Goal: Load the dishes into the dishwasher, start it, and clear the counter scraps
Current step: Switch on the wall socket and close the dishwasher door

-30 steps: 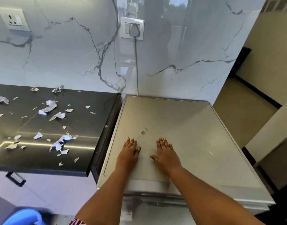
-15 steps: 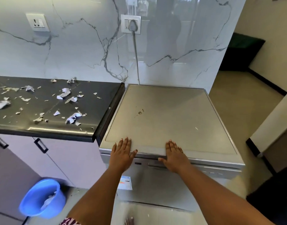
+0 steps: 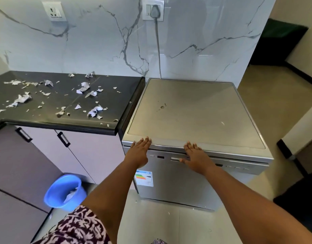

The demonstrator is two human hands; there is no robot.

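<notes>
The silver dishwasher (image 3: 187,110) stands right of the black counter (image 3: 105,101), its door closed. My left hand (image 3: 139,152) lies flat with straight fingers on the front left edge of its top. My right hand (image 3: 195,155) lies flat over the front edge, its palm covering part of the control strip and the door handle (image 3: 175,159). Torn white paper scraps (image 3: 84,88) are strewn across the counter. No dishes are in view.
A blue bucket (image 3: 63,187) holding some paper sits on the floor below the counter cabinets (image 3: 77,152). A plugged-in cable (image 3: 157,41) runs down the marble wall behind the dishwasher. A tiled floor lies in front, with a hallway on the right.
Both hands have slid back from the middle of the dishwasher top to its front edge. The view has pulled back, showing the door front, cabinets and bucket.
</notes>
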